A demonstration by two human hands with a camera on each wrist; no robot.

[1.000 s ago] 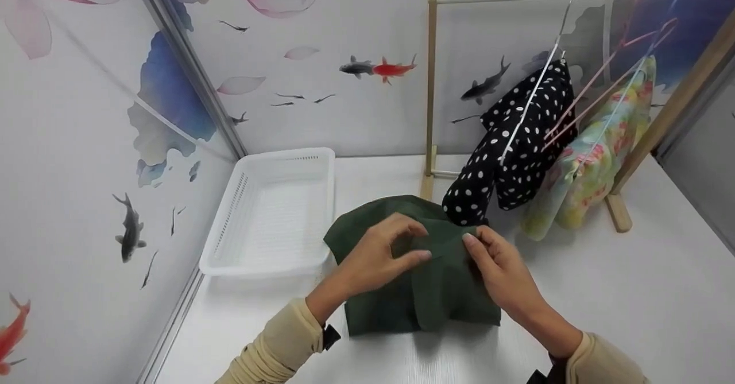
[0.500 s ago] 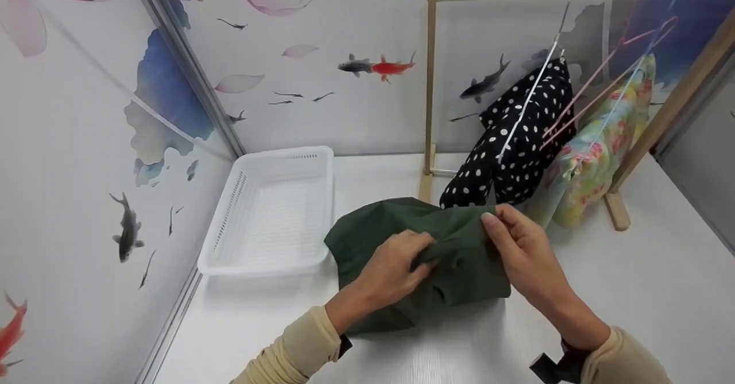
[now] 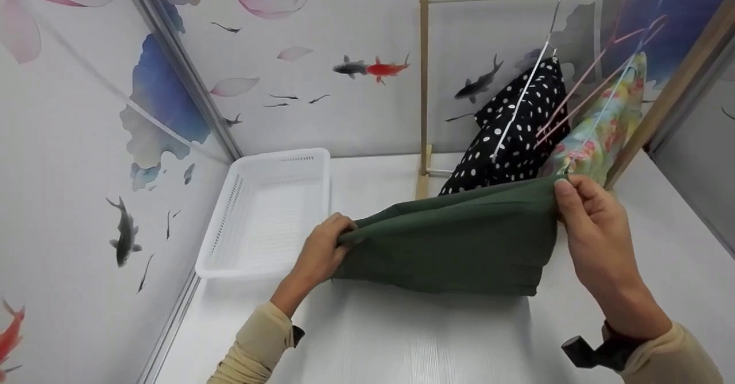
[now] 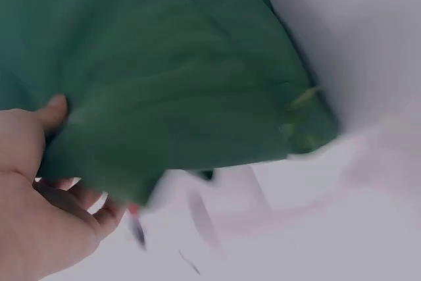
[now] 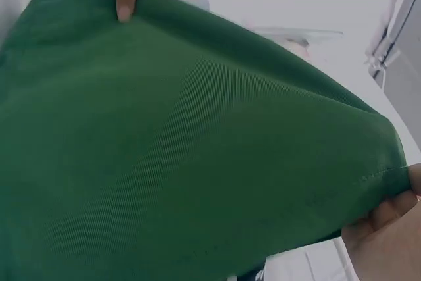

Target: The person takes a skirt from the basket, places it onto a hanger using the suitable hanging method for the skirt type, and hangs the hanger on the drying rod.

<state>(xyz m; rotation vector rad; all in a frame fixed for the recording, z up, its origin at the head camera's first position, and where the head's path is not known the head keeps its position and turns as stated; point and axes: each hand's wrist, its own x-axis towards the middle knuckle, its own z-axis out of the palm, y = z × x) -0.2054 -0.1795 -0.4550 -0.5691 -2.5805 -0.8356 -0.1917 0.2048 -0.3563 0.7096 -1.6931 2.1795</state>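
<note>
The step in hand appears to be drawing the cloth (image 3: 453, 246) taut over the table (image 3: 402, 344), at lower centre of the frame; the next move seems to call for firm grips and even tension. The left hand (image 3: 322, 251), left of centre, pinches one end, its finger closure hard to judge in the blurred wrist view. The right hand (image 3: 600, 232), set higher at right, pinches the upper right corner, fingers curled.
</note>
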